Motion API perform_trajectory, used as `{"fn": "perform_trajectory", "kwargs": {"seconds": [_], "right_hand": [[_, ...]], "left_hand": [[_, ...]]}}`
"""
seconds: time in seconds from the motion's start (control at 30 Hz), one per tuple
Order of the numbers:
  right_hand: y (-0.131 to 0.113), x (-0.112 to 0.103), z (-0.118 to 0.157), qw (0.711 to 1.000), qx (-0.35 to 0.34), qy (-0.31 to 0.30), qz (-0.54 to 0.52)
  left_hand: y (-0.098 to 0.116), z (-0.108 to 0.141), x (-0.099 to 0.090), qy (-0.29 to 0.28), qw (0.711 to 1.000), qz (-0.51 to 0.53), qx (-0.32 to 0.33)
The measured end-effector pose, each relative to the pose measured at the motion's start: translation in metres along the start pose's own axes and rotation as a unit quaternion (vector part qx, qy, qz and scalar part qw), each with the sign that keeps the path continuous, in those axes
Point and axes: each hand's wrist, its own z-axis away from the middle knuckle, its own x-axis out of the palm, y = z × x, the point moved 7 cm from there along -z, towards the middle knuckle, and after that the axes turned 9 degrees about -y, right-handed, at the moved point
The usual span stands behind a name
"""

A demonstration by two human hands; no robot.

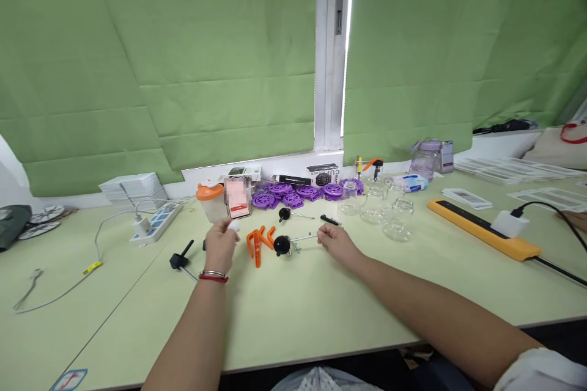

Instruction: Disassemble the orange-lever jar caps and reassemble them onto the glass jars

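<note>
My left hand is closed on a small white piece, just left of the orange clips. In my right hand, the fingers pinch the end of a thin metal rod, which reaches left to a round black knob. Behind it lies another black knob with its own thin rod. Small metal bits are beside the nearer knob. A third black part with a rod is left of my left hand. A black pen-like item lies behind my right hand.
Purple round parts, a phone and an orange-lidded cup stand at the back. Several clear glass jars are right of centre. An orange power strip lies right, a white one left. Another person's hand shows at the right edge.
</note>
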Motion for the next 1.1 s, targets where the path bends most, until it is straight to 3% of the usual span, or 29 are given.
{"fn": "perform_trajectory", "kwargs": {"seconds": [0.03,0.1,0.17,0.23,0.37,0.47,0.6,0.73,0.83,0.97,1.03,1.1], "right_hand": [[-0.003,-0.008,-0.009,1.000,-0.005,0.019,0.021],[-0.009,-0.027,-0.028,0.996,-0.003,0.078,0.053],[-0.017,-0.044,-0.046,0.985,-0.009,0.138,0.107],[-0.019,-0.054,-0.062,0.971,0.011,0.171,0.167],[-0.012,-0.059,-0.086,0.945,0.077,0.194,0.253],[-0.003,-0.054,-0.096,0.940,0.099,0.189,0.268],[0.010,-0.046,-0.106,0.939,0.110,0.165,0.281],[0.020,-0.045,-0.113,0.933,0.109,0.137,0.313],[0.022,-0.046,-0.118,0.923,0.104,0.121,0.349],[0.020,-0.044,-0.122,0.911,0.095,0.105,0.388],[0.018,-0.042,-0.121,0.907,0.089,0.096,0.400],[0.016,-0.040,-0.118,0.905,0.083,0.090,0.408]], "left_hand": [[-0.003,-0.004,-0.024,0.095,0.994,-0.061,-0.005],[-0.008,-0.007,-0.063,0.232,0.953,-0.194,-0.024],[-0.016,-0.009,-0.087,0.295,0.911,-0.285,-0.050],[-0.033,-0.013,-0.100,0.300,0.896,-0.313,-0.101],[-0.072,-0.019,-0.108,0.253,0.891,-0.310,-0.216],[-0.092,-0.025,-0.110,0.234,0.903,-0.271,-0.239],[-0.098,-0.030,-0.114,0.233,0.904,-0.276,-0.229],[-0.087,-0.029,-0.112,0.210,0.899,-0.299,-0.242],[-0.061,-0.024,-0.109,0.232,0.909,-0.295,-0.181],[-0.008,-0.010,-0.101,0.316,0.903,-0.290,0.030],[0.008,-0.004,-0.094,0.325,0.898,-0.277,0.102],[0.014,-0.002,-0.087,0.319,0.905,-0.249,0.132]]}}
